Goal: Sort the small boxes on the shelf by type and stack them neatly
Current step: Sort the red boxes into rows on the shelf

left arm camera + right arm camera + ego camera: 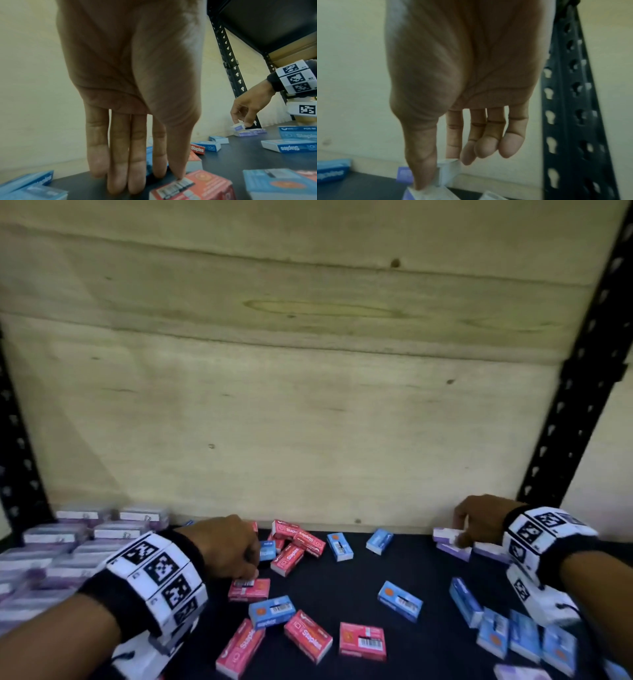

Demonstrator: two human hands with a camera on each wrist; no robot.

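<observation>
A pale plywood back wall (pixel 308 392) fills most of my view, with a black slotted upright (pixel 579 392) at its right. Below lies the dark shelf (pixel 342 594). At the far left stand stacks of purple boxes (pixel 68 546); red and blue staple boxes lie scattered across the middle, and blue boxes (pixel 513 635) cluster near right. My left hand (pixel 226 546) reaches down with fingers straight, fingertips (pixel 118 185) on the shelf and thumb touching a red box (pixel 249 589). My right hand (pixel 479 522) pinches a small purple box (pixel 238 127) between thumb and forefinger at the back right, just above other purple boxes (pixel 455 551).
</observation>
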